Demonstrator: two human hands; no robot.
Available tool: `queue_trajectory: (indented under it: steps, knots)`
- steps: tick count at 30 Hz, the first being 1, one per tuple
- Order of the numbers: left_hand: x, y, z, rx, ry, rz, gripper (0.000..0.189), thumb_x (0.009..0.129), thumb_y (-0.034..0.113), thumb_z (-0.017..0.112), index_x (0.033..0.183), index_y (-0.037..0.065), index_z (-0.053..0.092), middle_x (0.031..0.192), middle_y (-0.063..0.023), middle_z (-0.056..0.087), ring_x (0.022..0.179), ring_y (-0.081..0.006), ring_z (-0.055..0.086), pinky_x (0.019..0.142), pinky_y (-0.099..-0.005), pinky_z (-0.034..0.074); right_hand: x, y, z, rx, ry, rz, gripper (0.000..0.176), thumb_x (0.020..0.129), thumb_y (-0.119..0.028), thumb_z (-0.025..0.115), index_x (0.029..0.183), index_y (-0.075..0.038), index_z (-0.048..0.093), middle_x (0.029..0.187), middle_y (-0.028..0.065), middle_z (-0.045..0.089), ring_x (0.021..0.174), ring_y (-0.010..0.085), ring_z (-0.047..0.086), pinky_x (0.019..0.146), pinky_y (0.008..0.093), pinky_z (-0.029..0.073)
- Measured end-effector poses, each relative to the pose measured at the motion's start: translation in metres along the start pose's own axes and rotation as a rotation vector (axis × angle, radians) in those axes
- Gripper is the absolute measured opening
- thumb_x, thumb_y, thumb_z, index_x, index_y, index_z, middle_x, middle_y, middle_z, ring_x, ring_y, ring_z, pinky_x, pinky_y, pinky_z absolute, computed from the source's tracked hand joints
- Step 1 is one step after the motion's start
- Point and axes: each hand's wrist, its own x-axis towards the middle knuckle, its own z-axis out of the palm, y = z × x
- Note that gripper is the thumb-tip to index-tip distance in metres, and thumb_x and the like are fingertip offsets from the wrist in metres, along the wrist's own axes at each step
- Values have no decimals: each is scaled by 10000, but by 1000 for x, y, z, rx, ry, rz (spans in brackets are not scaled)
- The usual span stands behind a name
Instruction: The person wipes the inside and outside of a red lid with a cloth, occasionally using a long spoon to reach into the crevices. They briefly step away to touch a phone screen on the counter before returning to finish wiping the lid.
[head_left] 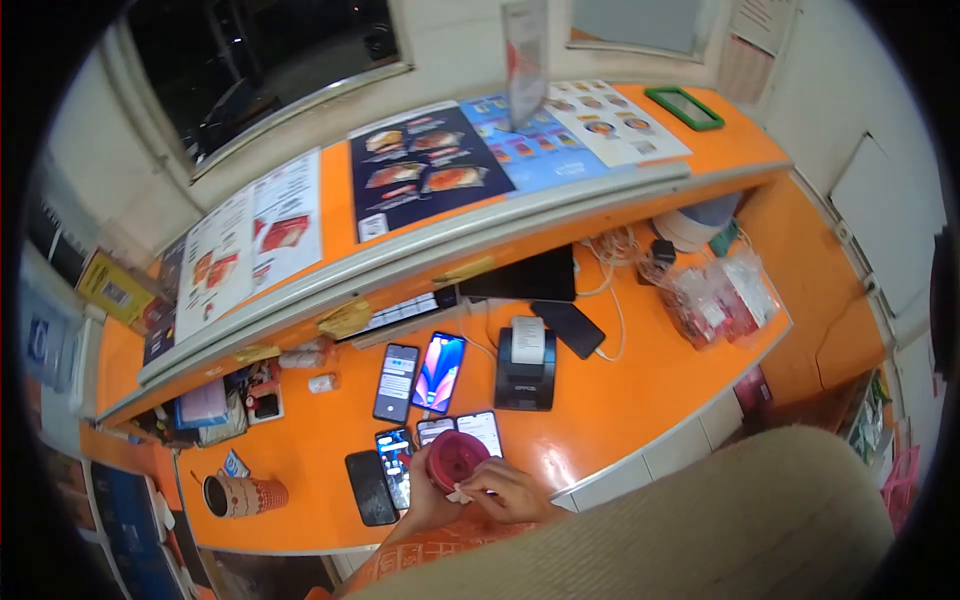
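Note:
My left hand (428, 503) is wrapped round the side of a dark pink cup (441, 457), whose open top faces up toward me. At the cup's near rim, my right hand (507, 492) pinches a small white piece (459, 495) that looks like tissue. Just beyond the cup lie phones with lit screens, one of them a white-screened phone (479, 428) partly covered by the cup. A dark phone (371, 488) rests left of my left hand, beside a lit phone (394, 462).
Farther back on the orange counter (620, 420) are a black receipt printer (526, 370), a charging phone (569, 329) and plastic bags (722, 298). A patterned paper cup (245, 495) stands at left. The raised shelf (335, 215) carries menu sheets (430, 168).

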Motion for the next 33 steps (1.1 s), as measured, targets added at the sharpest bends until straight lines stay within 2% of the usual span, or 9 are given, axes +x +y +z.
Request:
queue_trajectory:
  steps: [7,9,18,20,22,24,26,27,33]
  knots:
    - [-22,14,-15,350,-166,517,357,895,329,383,1120,86,517,1077,-81,581,995,-213,562,865,-392,459,3,-20,4,41,-18,-11,152,686,1,680,813,14,596,772,102,589,763,247,583,678,316,481]
    - [-16,26,-19,-38,-64,-56,351,895,319,401,1136,89,512,1098,-82,575,1004,-221,558,854,-396,467,9,-22,10,26,-53,-53,149,683,3,681,810,9,602,769,101,593,759,246,586,674,315,483]
    - [-24,28,-53,-220,-292,33,360,883,358,410,1069,89,561,942,-81,634,854,-200,604,763,-337,496,34,-41,49,-114,-98,-387,139,670,8,684,795,-12,627,754,97,610,741,239,602,660,309,493]
    - [-51,41,-49,-129,-42,137,378,882,369,398,1078,85,554,967,-92,628,867,-204,603,755,-342,497,36,-48,61,-133,-101,-447,137,667,9,684,791,-16,632,751,96,614,737,237,606,657,308,496]
    - [-38,35,-85,-253,-286,139,387,884,374,392,1086,84,548,984,-94,624,872,-205,603,757,-338,498,38,-54,76,-140,-108,-492,136,664,10,685,788,-21,638,748,94,618,733,235,610,654,306,498]
    - [-60,43,-90,-304,-228,85,386,887,369,388,1103,87,539,1007,-93,621,894,-203,601,789,-345,490,35,-56,89,-128,-146,-523,136,661,11,686,785,-26,644,745,93,621,729,234,613,651,305,500]
    - [-87,45,-104,-176,-33,255,384,890,364,391,1111,85,535,1041,-96,613,928,-203,594,827,-357,476,33,-45,104,-5,-269,-542,153,677,-4,684,817,-3,624,776,102,613,764,237,600,672,310,493]
    - [-53,25,-154,-306,-319,271,398,898,380,386,1125,85,529,1077,-98,600,955,-201,584,848,-363,464,32,-42,113,103,-361,-567,180,693,-19,683,849,19,604,807,110,605,800,241,587,694,316,487]
    - [-158,13,-252,-439,-157,358,451,905,437,370,1147,88,523,1080,-91,598,970,-201,576,850,-364,461,30,-80,201,268,-836,-792,265,680,-68,672,936,-10,632,889,72,623,862,241,597,733,317,507]
